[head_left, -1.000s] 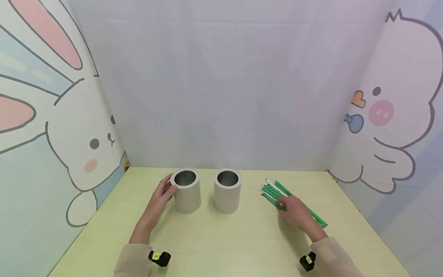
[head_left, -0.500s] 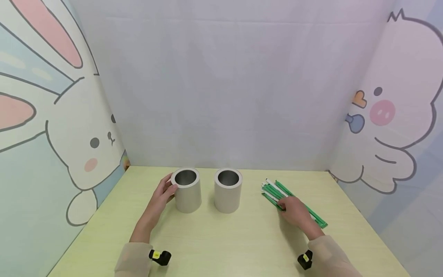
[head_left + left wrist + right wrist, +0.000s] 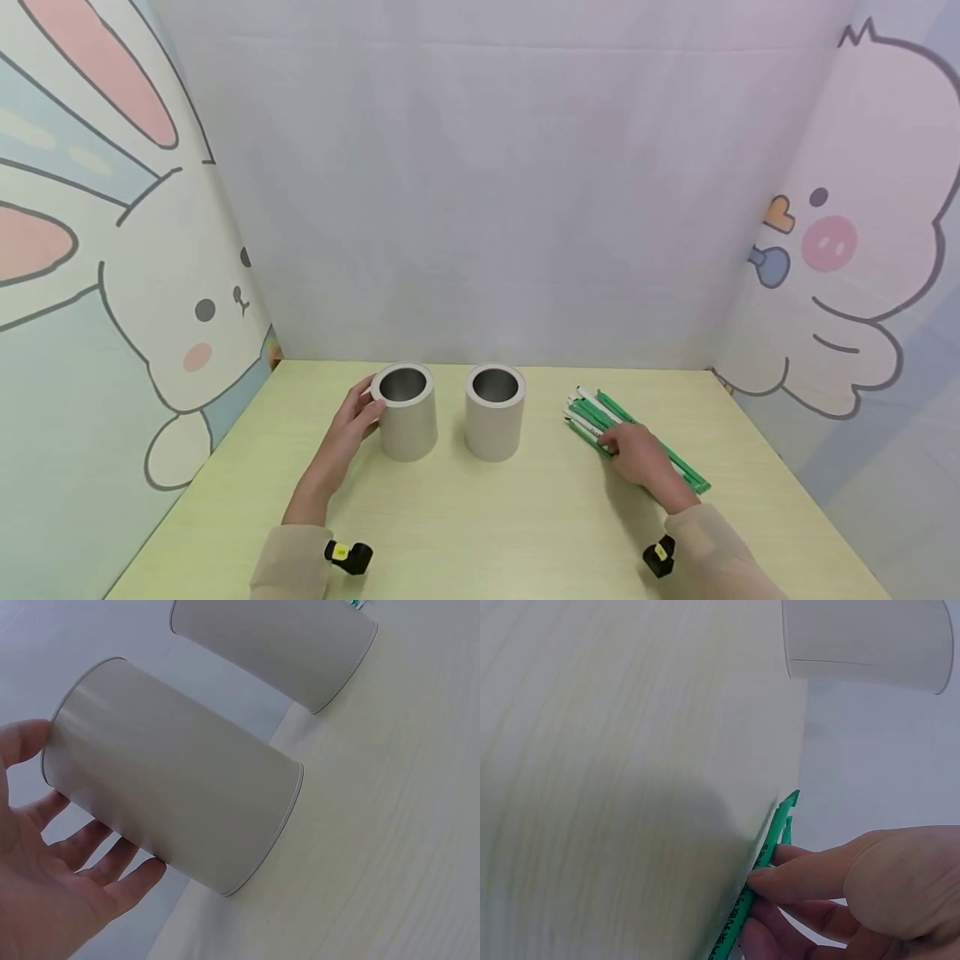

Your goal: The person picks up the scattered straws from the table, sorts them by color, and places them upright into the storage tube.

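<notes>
Two light grey cylindrical cups with dark insides stand upright on the table. My left hand (image 3: 351,429) holds the left cup (image 3: 172,780) at its left side, thumb near the upper rim and fingertips against the wall. The right cup (image 3: 493,433) stands a short gap away, untouched. To the right lies a loose bundle of slim green and white wrapped sticks (image 3: 592,410), like packaged straws, fanned side by side. My right hand (image 3: 641,454) is over them, thumb and fingers pinching a green wrapped stick (image 3: 741,907) with dark print. The palm hides part of the bundle.
The pale wood-grain table (image 3: 480,525) ends at a plain light curtain (image 3: 480,200) behind the cups. Side panels with a cartoon rabbit (image 3: 172,308) and a white cartoon bird (image 3: 847,233) flank it. Each sleeve cuff carries a small black camera (image 3: 349,557).
The right hand's thumb and fingers have shifted slightly on the sticks, and the nearest sticks' far ends have moved a little to the left. The left hand and both cups stay in place.
</notes>
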`<control>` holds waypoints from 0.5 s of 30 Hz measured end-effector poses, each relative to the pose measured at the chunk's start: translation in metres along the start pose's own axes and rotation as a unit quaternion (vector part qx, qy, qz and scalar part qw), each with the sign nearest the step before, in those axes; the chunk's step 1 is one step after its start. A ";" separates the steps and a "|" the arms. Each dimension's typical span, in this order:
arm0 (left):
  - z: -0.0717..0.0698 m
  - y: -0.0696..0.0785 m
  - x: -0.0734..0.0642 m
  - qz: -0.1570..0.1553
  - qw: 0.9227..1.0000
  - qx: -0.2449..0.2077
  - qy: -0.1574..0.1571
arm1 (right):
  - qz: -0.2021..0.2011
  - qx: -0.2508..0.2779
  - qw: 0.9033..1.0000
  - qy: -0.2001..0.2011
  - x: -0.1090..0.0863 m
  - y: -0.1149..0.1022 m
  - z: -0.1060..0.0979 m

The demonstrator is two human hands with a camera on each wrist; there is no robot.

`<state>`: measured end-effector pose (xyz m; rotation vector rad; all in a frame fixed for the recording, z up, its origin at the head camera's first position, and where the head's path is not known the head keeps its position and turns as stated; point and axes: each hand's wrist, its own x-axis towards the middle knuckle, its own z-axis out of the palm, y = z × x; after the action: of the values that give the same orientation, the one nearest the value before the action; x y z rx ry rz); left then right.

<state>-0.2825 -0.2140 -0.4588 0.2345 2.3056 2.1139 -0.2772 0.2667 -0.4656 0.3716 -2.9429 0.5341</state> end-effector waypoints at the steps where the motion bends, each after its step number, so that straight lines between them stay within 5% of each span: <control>1: 0.000 0.000 0.000 0.000 1.000 0.000 0.001 | -0.002 0.001 1.000 -0.002 0.000 -0.001 -0.001; 15: 0.000 0.002 -0.001 -0.001 1.000 0.002 0.000 | -0.044 0.085 0.995 -0.003 0.005 -0.012 -0.013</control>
<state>-0.2816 -0.2142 -0.4571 0.2329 2.3086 2.1081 -0.2774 0.2590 -0.4491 0.5177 -2.8785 0.7745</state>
